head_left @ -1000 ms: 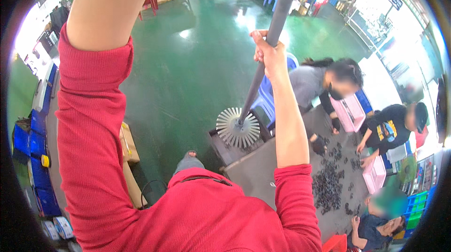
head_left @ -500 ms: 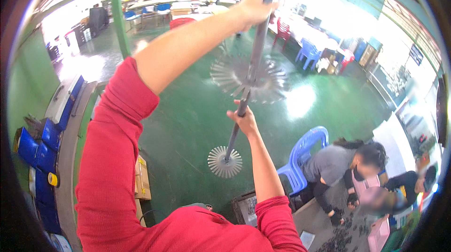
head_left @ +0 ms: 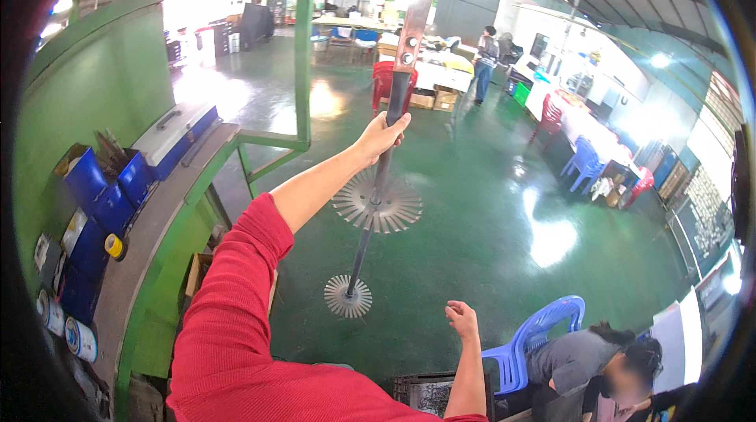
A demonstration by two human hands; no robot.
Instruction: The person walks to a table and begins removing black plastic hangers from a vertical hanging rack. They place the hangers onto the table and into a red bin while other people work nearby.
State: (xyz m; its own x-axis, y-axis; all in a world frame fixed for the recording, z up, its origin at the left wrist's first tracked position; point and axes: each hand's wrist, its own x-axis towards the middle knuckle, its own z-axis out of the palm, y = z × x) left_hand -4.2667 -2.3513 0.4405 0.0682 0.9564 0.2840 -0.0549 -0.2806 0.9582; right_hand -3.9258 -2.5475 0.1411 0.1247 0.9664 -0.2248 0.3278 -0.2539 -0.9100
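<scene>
A dark metal pole (head_left: 361,260) slants through the middle of the view, carrying two round grey discs cut into radial blades. The larger upper disc (head_left: 400,217) hangs above the smaller lower disc (head_left: 348,297) near the floor. My left hand (head_left: 383,138), arm stretched out, is wrapped round the pole above the larger disc. Just over that hand, a rusty flat metal bar (head_left: 415,24) is joined to the pole with two bolts. My right hand (head_left: 463,318) is apart from the pole, low at the right, its fingers loosely curled with nothing visible in them.
A green frame post (head_left: 304,52) and a bench (head_left: 185,156) with blue bins (head_left: 106,205) stand at the left. A blue plastic chair (head_left: 516,355) and a bent-over person (head_left: 579,363) are close at the lower right. Tables and red chairs line the back.
My right hand has let go of the pole and moved down to the right. My left hand still grips the pole. The view has swung left and up; the upper disc looks sharper.
</scene>
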